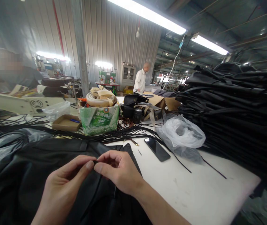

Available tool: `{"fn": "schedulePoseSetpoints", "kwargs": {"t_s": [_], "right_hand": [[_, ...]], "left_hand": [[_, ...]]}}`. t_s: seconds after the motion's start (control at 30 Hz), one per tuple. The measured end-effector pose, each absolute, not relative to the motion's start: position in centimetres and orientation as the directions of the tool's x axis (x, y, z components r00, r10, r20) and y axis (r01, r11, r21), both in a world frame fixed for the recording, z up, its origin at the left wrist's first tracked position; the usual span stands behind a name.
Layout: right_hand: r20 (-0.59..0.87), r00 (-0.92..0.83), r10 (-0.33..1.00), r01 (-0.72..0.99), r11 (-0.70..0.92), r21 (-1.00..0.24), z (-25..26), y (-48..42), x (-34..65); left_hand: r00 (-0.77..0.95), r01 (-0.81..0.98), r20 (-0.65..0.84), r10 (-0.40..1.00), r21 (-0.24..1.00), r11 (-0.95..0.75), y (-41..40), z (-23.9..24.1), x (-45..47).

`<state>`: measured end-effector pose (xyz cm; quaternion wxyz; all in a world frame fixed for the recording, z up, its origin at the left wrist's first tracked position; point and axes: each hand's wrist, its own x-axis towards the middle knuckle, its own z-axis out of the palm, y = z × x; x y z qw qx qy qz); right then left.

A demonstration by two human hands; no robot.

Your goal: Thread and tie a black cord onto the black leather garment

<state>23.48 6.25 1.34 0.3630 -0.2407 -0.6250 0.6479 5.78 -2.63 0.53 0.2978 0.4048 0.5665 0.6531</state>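
Just above a black leather-like piece (27, 172), my left hand (65, 181) and my right hand (121, 172) meet with their fingertips nearly touching. Both are closed in a pinch on the end of a thin black cord (97, 189). The cord hangs down from the fingertips across the black piece. Fingers cover most of the pinched end, so its detail cannot be made out. The black piece, which looks like a garment or bag, lies spread on the white table (175, 190) beneath both hands.
Long black cords (133, 132) run across the table behind the piece. A phone (157, 149), a plastic bag (182, 134), a green box (99, 118) and a shallow cardboard tray (65, 122) lie beyond. Black pieces (236, 118) are stacked high at right. Two people are farther back.
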Motion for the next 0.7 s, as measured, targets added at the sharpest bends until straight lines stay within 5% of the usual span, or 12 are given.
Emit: {"fn": "schedulePoseSetpoints", "kwargs": {"t_s": [0.27, 0.7], "right_hand": [[0.119, -0.642, 0.758, -0.167, 0.014, -0.986, 1.5, 5.8, 23.3], [0.018, -0.753, 0.657, -0.233, -0.242, -0.942, 1.7, 5.1, 22.8]], "left_hand": [[-0.458, 0.146, 0.261, 0.85, 0.965, -0.217, -2.5, 0.9, 6.0], [-0.605, -0.256, 0.03, 0.796, 0.939, -0.23, -2.6, 2.8, 6.2]]}}
